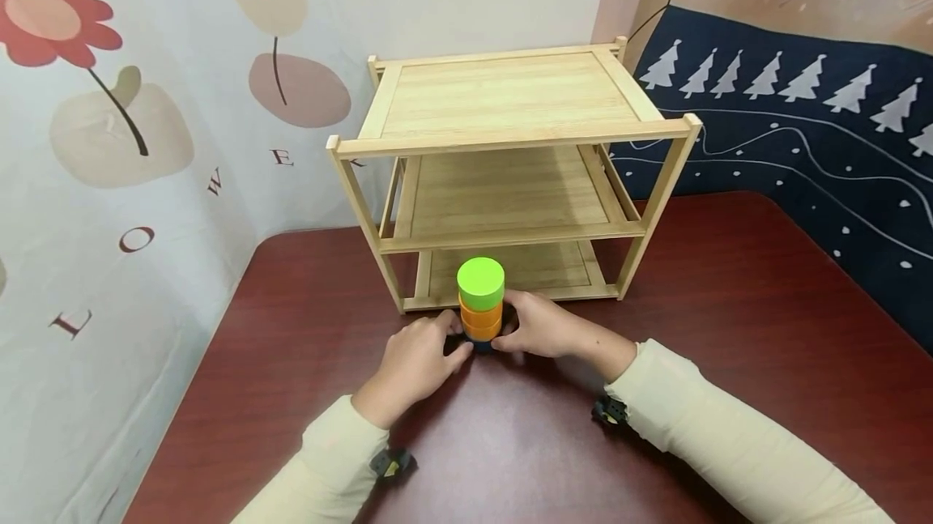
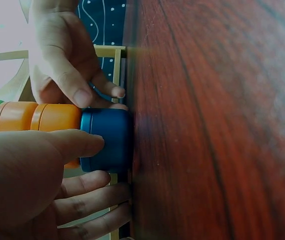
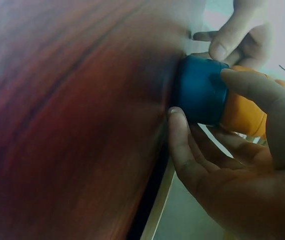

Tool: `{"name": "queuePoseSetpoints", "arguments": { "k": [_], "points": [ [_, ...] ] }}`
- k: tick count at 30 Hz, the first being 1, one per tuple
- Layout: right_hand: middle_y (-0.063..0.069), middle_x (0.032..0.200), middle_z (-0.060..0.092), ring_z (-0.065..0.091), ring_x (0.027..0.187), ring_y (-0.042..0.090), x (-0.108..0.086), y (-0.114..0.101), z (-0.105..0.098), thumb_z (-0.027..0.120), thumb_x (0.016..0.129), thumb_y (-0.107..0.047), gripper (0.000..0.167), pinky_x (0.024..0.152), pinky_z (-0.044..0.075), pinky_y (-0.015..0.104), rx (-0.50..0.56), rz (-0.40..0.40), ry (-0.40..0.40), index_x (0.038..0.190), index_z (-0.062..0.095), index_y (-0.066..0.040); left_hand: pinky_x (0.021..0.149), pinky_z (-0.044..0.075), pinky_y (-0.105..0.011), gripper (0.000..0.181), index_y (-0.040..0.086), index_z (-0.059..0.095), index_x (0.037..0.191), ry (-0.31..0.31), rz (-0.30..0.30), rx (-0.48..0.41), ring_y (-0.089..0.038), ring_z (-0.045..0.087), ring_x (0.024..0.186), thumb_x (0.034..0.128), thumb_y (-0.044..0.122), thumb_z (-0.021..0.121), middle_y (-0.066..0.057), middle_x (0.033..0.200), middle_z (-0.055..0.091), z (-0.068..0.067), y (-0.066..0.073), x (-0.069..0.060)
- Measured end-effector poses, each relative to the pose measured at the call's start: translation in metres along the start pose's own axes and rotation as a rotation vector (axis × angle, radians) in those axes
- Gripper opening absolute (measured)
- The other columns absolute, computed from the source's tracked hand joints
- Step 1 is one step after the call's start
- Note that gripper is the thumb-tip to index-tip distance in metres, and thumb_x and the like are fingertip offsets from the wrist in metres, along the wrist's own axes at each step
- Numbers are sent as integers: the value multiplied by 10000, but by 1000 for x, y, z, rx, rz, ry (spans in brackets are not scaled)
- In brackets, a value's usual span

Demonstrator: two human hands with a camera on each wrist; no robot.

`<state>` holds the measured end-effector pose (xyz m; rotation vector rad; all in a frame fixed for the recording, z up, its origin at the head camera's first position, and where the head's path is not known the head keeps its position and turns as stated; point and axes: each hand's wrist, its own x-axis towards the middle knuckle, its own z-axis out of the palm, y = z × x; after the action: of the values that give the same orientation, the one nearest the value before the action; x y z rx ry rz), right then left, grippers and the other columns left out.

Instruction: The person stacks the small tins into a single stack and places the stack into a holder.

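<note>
A stack of round containers stands upright on the table in front of the wooden rack. A blue container (image 2: 107, 140) is at the bottom, two orange containers (image 1: 481, 319) are above it, and a green container (image 1: 481, 283) is on top. My left hand (image 1: 417, 355) holds the blue container from the left, its thumb on the near side and its fingers behind. My right hand (image 1: 543, 325) is around the right side of the same container, thumb by its upper edge and fingers bent near the tabletop. In the head view, the hands partly hide the blue container.
A three-tier wooden rack (image 1: 510, 142) stands just behind the stack on the dark red table (image 1: 306, 289). Printed cloth (image 1: 773, 143) hangs behind and beside the table. Small dark devices (image 1: 611, 411) sit at both cuffs.
</note>
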<state>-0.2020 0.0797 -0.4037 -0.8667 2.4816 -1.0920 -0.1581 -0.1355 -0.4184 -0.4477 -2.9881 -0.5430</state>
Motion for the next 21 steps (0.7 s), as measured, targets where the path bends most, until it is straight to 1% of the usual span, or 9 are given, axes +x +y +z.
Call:
{"name": "queuePoseSetpoints", "arguments": {
  "k": [3,5,7,8,12,17,21],
  "points": [
    [55,930,703,630,697,70,1,-2,0,800,815,-128,516,769,517,269,-50,-10,18,1259,563,-14,654,542,-467,259,196,656,1035,6,4,-5,-231,709,872,880,384,744,38,956,723,-1,0,1],
    [75,1003,711,643,769,97,2,-4,0,811,807,-143,528,830,516,307,-71,-11,24,1260,568,-23,657,543,-466,259,194,657,1035,3,3,-4,-229,710,876,878,380,746,39,957,724,-1,0,0],
    [80,1094,703,642,879,121,2,-4,2,827,797,-167,543,891,504,342,-93,-10,36,1260,577,-36,659,544,-464,260,196,658,1038,-1,2,-1,-226,710,879,880,383,745,41,961,724,-1,0,0],
    [83,1112,705,649,911,134,3,-5,2,832,793,-177,549,908,507,356,-99,-7,37,1260,578,-40,660,544,-463,260,196,657,1040,-3,2,-1,-225,710,880,880,382,744,41,963,725,-1,0,0],
    [81,1140,709,662,1005,166,5,-5,6,849,780,-209,571,934,513,376,-121,9,39,1259,580,-53,649,541,-463,257,199,657,1036,-1,0,4,-229,710,875,879,382,744,37,958,725,-1,-1,0],
    [72,1144,708,670,1046,186,8,-4,9,859,770,-205,572,945,517,387,-120,36,38,1251,582,-68,652,540,-467,258,199,656,1040,-6,-3,1,-235,710,881,883,385,740,35,964,727,-1,0,1],
    [68,1142,709,671,1056,195,9,-3,9,866,765,-205,569,954,514,397,-118,36,44,1243,587,-74,663,542,-471,259,202,656,1045,-11,-8,-1,-233,710,894,884,388,737,39,973,727,-1,0,1]
  ]
}}
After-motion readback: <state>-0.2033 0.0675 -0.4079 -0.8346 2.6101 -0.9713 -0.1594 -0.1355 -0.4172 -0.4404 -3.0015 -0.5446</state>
